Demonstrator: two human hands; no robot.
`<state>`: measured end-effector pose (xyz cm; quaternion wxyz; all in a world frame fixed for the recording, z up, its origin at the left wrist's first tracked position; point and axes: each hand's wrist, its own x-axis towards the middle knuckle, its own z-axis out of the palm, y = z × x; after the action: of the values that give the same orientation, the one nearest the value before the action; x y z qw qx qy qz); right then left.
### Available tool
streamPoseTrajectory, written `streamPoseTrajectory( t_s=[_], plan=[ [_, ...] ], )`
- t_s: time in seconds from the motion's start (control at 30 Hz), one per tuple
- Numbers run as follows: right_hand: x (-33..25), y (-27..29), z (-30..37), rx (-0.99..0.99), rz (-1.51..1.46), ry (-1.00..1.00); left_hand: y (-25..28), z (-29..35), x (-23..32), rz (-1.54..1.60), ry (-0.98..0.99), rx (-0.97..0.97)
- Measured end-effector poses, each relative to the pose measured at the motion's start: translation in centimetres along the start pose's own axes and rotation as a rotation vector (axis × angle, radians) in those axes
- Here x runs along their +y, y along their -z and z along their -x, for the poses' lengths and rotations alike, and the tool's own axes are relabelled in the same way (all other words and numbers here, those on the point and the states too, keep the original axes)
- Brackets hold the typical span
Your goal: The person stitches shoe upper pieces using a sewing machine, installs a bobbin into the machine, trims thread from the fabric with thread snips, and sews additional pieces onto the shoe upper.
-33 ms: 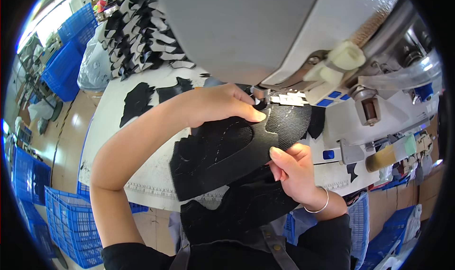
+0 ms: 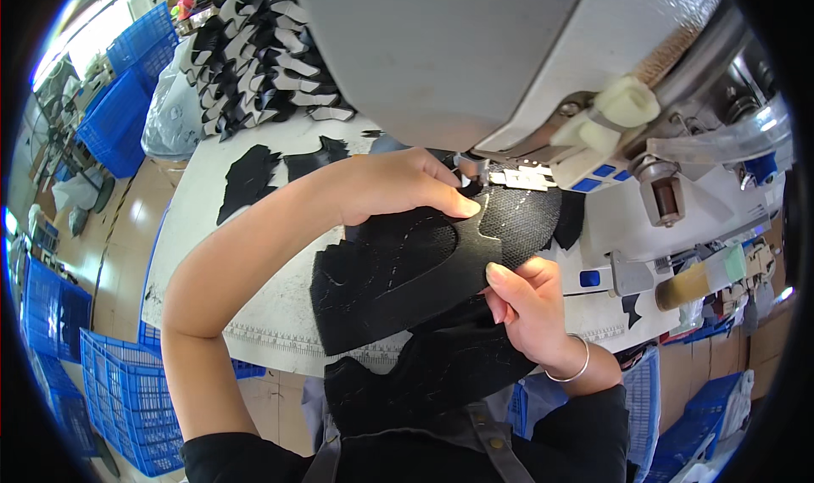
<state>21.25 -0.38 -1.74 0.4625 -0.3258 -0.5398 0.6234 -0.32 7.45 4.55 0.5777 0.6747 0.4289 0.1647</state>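
Black piece [image 2: 398, 301] lies below the machine [image 2: 441, 59], its mesh part [image 2: 524, 224] at the foot [image 2: 472, 169], the rest spread toward the near edge of the table [image 2: 191, 237]. We see the left hand [image 2: 394, 182] with its thumb flat on the cloth just beside the foot; its other fingertips are mostly hidden, so we cannot tell how far it closes. Right hand [image 2: 534, 309], bracelet [image 2: 579, 360] at the wrist, pinches the near edge, thumb on top, curled fingers beneath. We note pale stitching. Second piece [image 2: 424, 381], also black, lies nearer the body. Heap [image 2: 263, 67] of black-and-white pieces sits far left.
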Motion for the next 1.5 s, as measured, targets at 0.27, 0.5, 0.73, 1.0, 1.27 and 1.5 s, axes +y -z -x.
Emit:
streamPoseTrajectory(
  t_s=[0.27, 0.5, 0.73, 1.0, 1.27, 1.5],
  plan=[
    [0.2, -0.1, 0.1, 0.011, 0.001, 0.023, 0.1, -0.1, -0.4, -0.002, 0.023, 0.015],
    [0.7, -0.5, 0.2, 0.042, 0.001, 0.095, -0.1, -0.7, -1.5, -0.037, -0.081, 0.062],
    [0.7, -0.5, 0.2, 0.026, 0.004, 0.080, 0.2, -0.5, -1.1, -0.137, -0.024, 0.007],
    [0.1, -1.1, 0.0, -0.031, 0.000, 0.069, -0.4, -0.5, -0.6, 0.035, -0.133, 0.068],
    [0.2, -0.3, -0.3, -0.057, -0.016, 0.081, -0.6, -0.1, -0.3, 0.124, 0.025, 0.026],
    [0.2, 1.5, -1.4, -0.030, 0.135, 0.072, -2.3, 0.0, -1.2, 0.420, -0.060, 0.241]
  ],
)
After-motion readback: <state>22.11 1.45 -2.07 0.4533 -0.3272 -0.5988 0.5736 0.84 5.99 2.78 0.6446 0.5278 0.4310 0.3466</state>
